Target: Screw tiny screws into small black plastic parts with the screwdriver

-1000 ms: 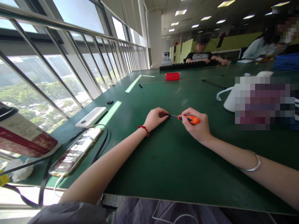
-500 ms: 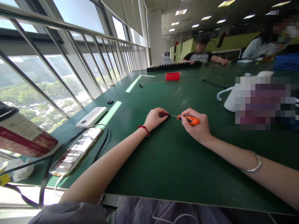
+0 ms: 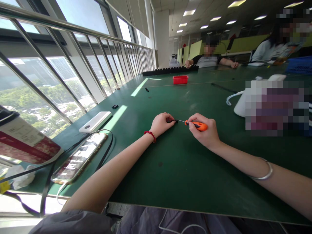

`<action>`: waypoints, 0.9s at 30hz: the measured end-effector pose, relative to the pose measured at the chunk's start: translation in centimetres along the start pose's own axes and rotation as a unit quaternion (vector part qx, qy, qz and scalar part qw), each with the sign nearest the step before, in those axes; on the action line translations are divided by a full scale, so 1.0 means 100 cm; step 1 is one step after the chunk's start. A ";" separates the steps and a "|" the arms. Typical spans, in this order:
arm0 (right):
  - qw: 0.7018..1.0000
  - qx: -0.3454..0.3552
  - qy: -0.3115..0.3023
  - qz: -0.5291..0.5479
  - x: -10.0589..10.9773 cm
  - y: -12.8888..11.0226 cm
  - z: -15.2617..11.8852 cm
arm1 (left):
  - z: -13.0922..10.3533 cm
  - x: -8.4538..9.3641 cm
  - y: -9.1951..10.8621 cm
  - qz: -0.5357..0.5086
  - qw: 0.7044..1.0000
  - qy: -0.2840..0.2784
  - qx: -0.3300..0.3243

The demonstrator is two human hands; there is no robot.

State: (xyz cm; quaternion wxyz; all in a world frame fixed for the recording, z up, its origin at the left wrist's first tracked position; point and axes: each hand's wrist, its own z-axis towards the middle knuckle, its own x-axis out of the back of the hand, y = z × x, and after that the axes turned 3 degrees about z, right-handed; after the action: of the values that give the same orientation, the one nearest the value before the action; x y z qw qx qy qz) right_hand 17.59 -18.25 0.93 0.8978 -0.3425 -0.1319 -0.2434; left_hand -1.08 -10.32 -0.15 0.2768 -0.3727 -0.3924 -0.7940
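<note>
My left hand [image 3: 162, 124] rests on the green table, its fingers closed on a small black part [image 3: 175, 121] whose kind I cannot make out. Most of that part is hidden under the fingers. In my right hand [image 3: 206, 130] is a screwdriver [image 3: 200, 125] with an orange and black handle, held in a pinch. Its thin metal shaft points left, and the tip meets or nearly meets the end of the black part.
On the left lie a phone [image 3: 81, 159] with a cable, a white power bank [image 3: 95, 122] and a large cup [image 3: 26, 139]. Farther off are small black pieces [image 3: 114, 106], a red box [image 3: 180, 80] and a long black strip [image 3: 168, 71] under another person's hand. A white object [image 3: 240, 105] stands right.
The black part in my left hand has turned slightly, while the screwdriver stays almost in place. Across the table, the other person's hand has slid the long black strip to the left.
</note>
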 end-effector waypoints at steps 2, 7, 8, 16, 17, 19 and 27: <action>1.000 0.000 -0.004 0.001 0.000 0.000 0.000 | 0.000 0.000 0.000 -0.007 1.000 -0.003 0.000; 1.000 0.003 -0.006 0.003 0.000 0.001 0.000 | -0.001 0.001 0.000 -0.028 1.000 -0.006 0.008; 1.000 0.004 -0.005 0.003 0.000 0.001 0.000 | -0.001 0.001 -0.001 -0.031 0.999 -0.006 0.008; 1.000 0.008 -0.003 0.000 0.000 0.001 0.000 | 0.000 0.001 -0.002 -0.048 0.999 -0.011 0.013; 1.000 0.008 -0.005 0.000 0.000 0.001 0.000 | 0.000 0.001 -0.001 -0.053 0.998 -0.013 0.015; 1.000 0.009 -0.005 -0.001 0.000 0.001 0.000 | 0.000 0.002 -0.001 -0.061 0.998 -0.018 0.016; 1.000 0.011 -0.008 -0.001 0.000 0.001 -0.001 | 0.001 0.001 -0.002 -0.067 0.997 -0.024 0.012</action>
State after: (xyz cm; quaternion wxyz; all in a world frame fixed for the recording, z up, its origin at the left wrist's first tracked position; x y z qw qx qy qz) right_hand 17.63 -18.20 0.81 0.9001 -0.3344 -0.1418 -0.2405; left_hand -1.24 -10.17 -0.10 0.2184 -0.3612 -0.4326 -0.7967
